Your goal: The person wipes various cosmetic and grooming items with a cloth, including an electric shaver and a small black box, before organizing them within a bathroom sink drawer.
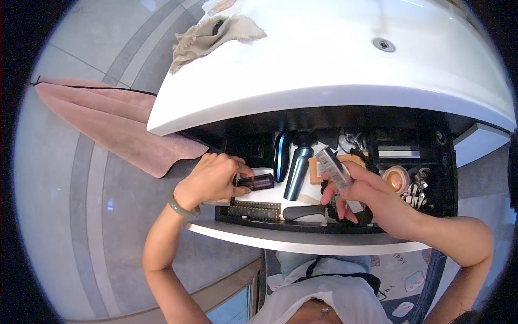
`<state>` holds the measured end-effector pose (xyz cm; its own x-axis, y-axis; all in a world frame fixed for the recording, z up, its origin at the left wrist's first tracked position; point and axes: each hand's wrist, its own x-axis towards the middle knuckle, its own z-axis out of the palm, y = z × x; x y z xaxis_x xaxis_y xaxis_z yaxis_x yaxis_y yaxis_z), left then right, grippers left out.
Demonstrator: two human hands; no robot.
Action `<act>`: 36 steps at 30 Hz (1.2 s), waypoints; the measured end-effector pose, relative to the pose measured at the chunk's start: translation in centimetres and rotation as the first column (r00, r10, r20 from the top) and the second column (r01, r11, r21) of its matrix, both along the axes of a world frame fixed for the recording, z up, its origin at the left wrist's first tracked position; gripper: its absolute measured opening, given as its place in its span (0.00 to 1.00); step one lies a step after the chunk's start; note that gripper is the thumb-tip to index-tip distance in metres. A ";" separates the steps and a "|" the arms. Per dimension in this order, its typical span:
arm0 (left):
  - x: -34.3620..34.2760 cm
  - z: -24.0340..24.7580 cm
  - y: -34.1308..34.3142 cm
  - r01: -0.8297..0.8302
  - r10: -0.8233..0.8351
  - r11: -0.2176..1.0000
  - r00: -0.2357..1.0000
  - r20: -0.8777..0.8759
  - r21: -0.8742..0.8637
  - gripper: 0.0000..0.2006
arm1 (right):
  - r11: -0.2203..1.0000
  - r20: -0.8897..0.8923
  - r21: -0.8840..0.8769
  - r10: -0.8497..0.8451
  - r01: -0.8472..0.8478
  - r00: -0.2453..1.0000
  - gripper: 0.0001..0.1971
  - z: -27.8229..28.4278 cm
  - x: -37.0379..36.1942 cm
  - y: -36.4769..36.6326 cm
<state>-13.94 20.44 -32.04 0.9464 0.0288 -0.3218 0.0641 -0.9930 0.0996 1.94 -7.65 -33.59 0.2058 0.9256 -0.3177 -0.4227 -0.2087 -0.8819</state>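
My left hand (pixel 211 177) is closed at the left of the open drawer (pixel 313 245), its fingers pinching the end of a small dark purple, glossy case (pixel 260 182). My right hand (pixel 372 195) grips a slim grey-and-white box (pixel 333 171), tilted above the drawer's right half. Between the hands lie a dark teal cylinder (pixel 295 175) and a black device with a blue edge (pixel 281 157). Under my right hand, tan pieces and black items are partly hidden. Along the drawer's front are a dark toothed strip (pixel 256 210) and a black handle-shaped item (pixel 303 213).
A white sink (pixel 318 59) with a drain (pixel 383 45) overhangs the drawer's back. On its left rim lies a beige cloth (pixel 216 40). A pink towel (pixel 113 110) hangs left. The drawer's right side holds a round jar (pixel 396 178) and metal clips (pixel 415 191).
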 end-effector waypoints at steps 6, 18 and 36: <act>1.8 2.7 -5.3 0.039 0.028 0.944 0.980 0.199 -0.329 0.15 | 0.985 0.264 0.049 0.149 -0.168 0.953 0.23 0.3 -0.3 0.3; 3.1 4.1 -9.3 -0.046 0.310 0.832 0.865 0.394 -0.553 0.28 | 0.995 0.122 0.096 0.005 -0.017 0.993 0.13 1.6 0.0 0.6; -1.2 2.1 0.1 -0.182 0.186 0.980 0.981 0.046 -0.083 0.08 | 0.966 0.154 0.079 -0.255 0.246 0.954 0.10 0.1 -0.1 0.6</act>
